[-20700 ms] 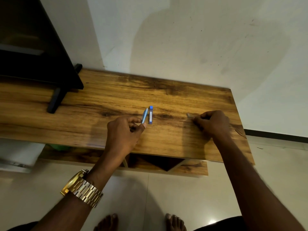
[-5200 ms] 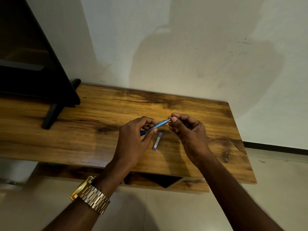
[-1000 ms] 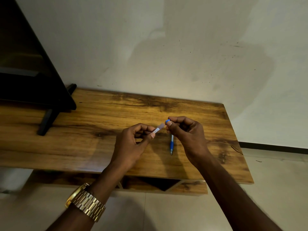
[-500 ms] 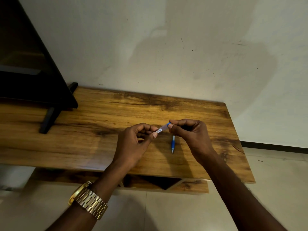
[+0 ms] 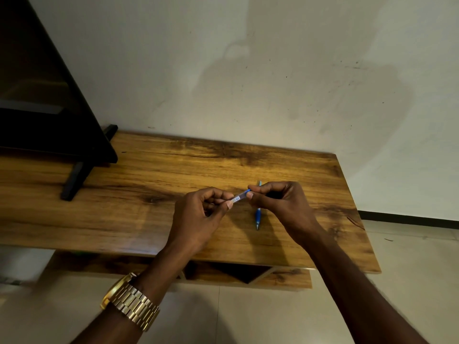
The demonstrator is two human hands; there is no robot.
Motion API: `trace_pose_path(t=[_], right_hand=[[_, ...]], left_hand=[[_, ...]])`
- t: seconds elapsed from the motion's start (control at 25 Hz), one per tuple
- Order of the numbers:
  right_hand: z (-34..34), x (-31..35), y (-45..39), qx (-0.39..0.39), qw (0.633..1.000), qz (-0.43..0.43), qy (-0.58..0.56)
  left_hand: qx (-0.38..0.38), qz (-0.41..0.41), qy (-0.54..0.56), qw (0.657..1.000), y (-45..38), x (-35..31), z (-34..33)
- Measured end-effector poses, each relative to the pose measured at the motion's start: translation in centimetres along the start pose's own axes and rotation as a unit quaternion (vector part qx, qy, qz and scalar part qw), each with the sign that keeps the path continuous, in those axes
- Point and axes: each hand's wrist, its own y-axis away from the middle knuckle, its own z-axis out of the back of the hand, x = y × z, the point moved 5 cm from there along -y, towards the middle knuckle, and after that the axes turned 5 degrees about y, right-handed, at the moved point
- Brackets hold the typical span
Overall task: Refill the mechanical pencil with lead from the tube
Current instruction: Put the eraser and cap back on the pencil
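A small clear lead tube [image 5: 239,196] with a blue cap is held level above the wooden table [image 5: 154,212]. My left hand [image 5: 198,217] pinches its clear end between thumb and fingers. My right hand [image 5: 280,204] pinches the blue cap end with thumb and forefinger. The blue mechanical pencil [image 5: 258,214] lies on the table under and behind my right hand, tip pointing toward me; its middle is hidden by my fingers.
A black TV on a stand foot [image 5: 74,180] occupies the table's left part. The wall rises right behind the table. The table's right edge [image 5: 357,212] and front edge are close to my hands. A lower shelf [image 5: 223,274] shows beneath.
Both hands with the tube have dropped slightly closer to the table over the last second. The pencil, held five seconds ago, lies still on the table.
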Motion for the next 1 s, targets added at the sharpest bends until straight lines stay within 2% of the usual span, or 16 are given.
trace_pose_path(t=[0.08,0.12,0.2,0.28,0.32,0.48,0.72,0.8,0.84,0.92,1.0], right_hand=[[-0.8,0.1,0.0,0.006,1.000,0.006,0.000],[-0.8,0.3,-0.2,-0.017,1.000,0.012,0.015],[0.4,0.5,-0.4,-0.135,0.986,0.014,0.097],[1.7,0.6,-0.3,-0.240,0.939,0.021,0.248],[1.7,0.5,-0.2,-0.243,0.918,0.018,0.313],[-0.2,-1.5,-0.8,-0.139,0.870,-0.030,0.473],[-1.6,-1.5,-1.2,-0.106,0.842,0.001,0.529],[-1.2,-1.4,-1.2,-0.098,0.852,-0.007,0.514],[-0.9,-1.3,-1.2,-0.102,0.874,-0.019,0.476],[-0.1,-0.9,-1.0,-0.132,0.938,-0.061,0.313],[0.2,-0.7,-0.7,-0.167,0.977,-0.097,0.091]], left_hand=[[-0.006,0.006,-0.003,1.000,0.1,0.2,0.4],[-0.012,0.008,-0.002,1.000,-0.1,0.2,0.7],[-0.039,0.015,-0.006,0.999,-0.6,0.2,1.3],[-0.074,0.028,-0.025,0.997,-1.1,0.4,1.9],[-0.088,0.030,-0.037,0.995,-1.1,0.6,2.1],[-0.099,0.022,-0.109,0.989,-0.7,1.1,1.8],[-0.085,0.054,-0.218,0.971,-0.9,2.0,1.1],[-0.090,0.058,-0.234,0.966,-1.0,2.1,1.3],[-0.092,0.058,-0.236,0.966,-1.1,2.2,1.4],[-0.089,0.054,-0.242,0.965,-1.3,2.2,1.2],[-0.074,0.051,-0.241,0.966,-1.5,2.2,0.7]])
